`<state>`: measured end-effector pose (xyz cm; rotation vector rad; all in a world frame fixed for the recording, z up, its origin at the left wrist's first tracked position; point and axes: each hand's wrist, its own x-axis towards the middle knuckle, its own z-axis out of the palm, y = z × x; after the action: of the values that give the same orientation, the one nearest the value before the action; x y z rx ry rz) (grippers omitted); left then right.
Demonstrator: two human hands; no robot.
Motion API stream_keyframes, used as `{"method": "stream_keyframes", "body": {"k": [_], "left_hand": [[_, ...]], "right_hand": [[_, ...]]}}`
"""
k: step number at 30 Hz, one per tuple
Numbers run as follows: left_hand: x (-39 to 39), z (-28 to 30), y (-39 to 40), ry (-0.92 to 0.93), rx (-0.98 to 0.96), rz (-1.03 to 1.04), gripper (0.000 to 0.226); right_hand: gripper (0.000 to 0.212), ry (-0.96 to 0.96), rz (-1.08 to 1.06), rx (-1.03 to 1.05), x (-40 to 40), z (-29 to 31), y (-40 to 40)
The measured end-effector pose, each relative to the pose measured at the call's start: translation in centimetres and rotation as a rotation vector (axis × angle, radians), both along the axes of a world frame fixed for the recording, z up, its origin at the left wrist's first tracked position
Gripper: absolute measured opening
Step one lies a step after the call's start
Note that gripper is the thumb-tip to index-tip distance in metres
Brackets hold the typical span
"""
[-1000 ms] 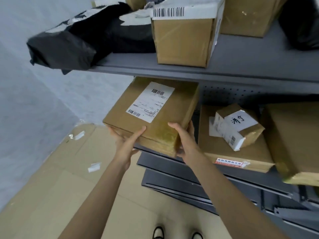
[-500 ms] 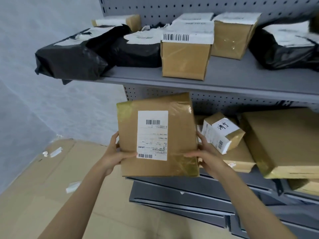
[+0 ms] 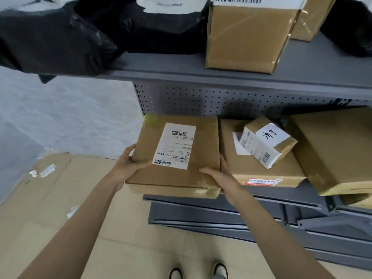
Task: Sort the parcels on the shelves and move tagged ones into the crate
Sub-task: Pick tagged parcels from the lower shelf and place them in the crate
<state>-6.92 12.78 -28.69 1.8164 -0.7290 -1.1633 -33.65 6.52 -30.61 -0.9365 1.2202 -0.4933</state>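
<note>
One flat box (image 3: 177, 156) with one white label (image 3: 174, 146) is gripped at the left end of the lower shelf (image 3: 281, 195): the left hand (image 3: 125, 168) is curled round its left edge, the right hand (image 3: 220, 176) round its near right corner. Three more boxes are seen to its right, a small box (image 3: 267, 141) lying tilted on the nearest. On the upper shelf (image 3: 221, 77), two boxes and two black bags (image 3: 60, 39) are counted.

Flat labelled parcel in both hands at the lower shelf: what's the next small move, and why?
Probably slide the flat parcel further back onto the lower shelf. The left hand and right hand grip its near corners, its front edge overhangs the shelf lip, and the slot left of the neighbouring flat box looks free.
</note>
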Motion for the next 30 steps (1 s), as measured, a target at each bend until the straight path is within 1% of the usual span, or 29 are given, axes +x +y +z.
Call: {"method": "stream_keyframes", "body": {"k": [2, 4, 7, 10, 12, 16, 20, 24, 25, 27, 29, 30], "left_hand": [[0.9, -1.0, -1.2, 0.011, 0.024, -0.025, 0.082], [1.5, -2.0, -2.5, 0.015, 0.032, -0.041, 0.081], [2.0, -3.5, -4.4, -0.022, 0.030, -0.088, 0.084], [2.2, -5.0, -5.9, -0.067, 0.034, -0.167, 0.090], [2.1, -6.0, -6.7, -0.100, 0.045, -0.210, 0.091], [2.1, -7.2, -8.1, -0.205, 0.027, -0.233, 0.086], [2.9, -7.3, -10.0, -0.297, 0.026, -0.309, 0.081], [2.8, -6.6, -11.7, -0.406, 0.060, -0.328, 0.082], [2.4, -6.2, -11.9, -0.472, 0.075, -0.315, 0.082], [0.8, -5.3, -12.0, -0.660, 0.092, -0.283, 0.080], [-1.4, -4.2, -11.7, -0.790, 0.023, -0.298, 0.075], [-2.9, -3.7, -11.7, -0.796, -0.033, -0.318, 0.073]], "right_hand": [[0.097, 0.018, -0.006, 0.010, 1.1, -1.1, -1.0], [0.094, 0.028, -0.014, 0.025, 1.8, -2.3, -1.9], [0.088, 0.033, -0.042, 0.039, 2.6, -3.9, -3.3], [0.090, 0.035, -0.082, 0.027, 3.1, -5.0, -4.8], [0.091, 0.069, -0.075, -0.008, 3.4, -5.5, -5.5], [0.089, 0.221, -0.045, -0.125, 4.2, -6.1, -6.5], [0.088, 0.454, -0.001, -0.246, 5.4, -5.9, -7.9], [0.087, 0.577, 0.066, -0.304, 6.1, -4.8, -8.9], [0.084, 0.588, 0.066, -0.349, 5.9, -4.3, -9.0], [0.075, 0.566, 0.006, -0.502, 5.1, -2.8, -9.1], [0.063, 0.594, -0.058, -0.706, 3.2, -0.8, -9.3], [0.059, 0.664, -0.078, -0.822, 1.8, 0.2, -9.5]]}}
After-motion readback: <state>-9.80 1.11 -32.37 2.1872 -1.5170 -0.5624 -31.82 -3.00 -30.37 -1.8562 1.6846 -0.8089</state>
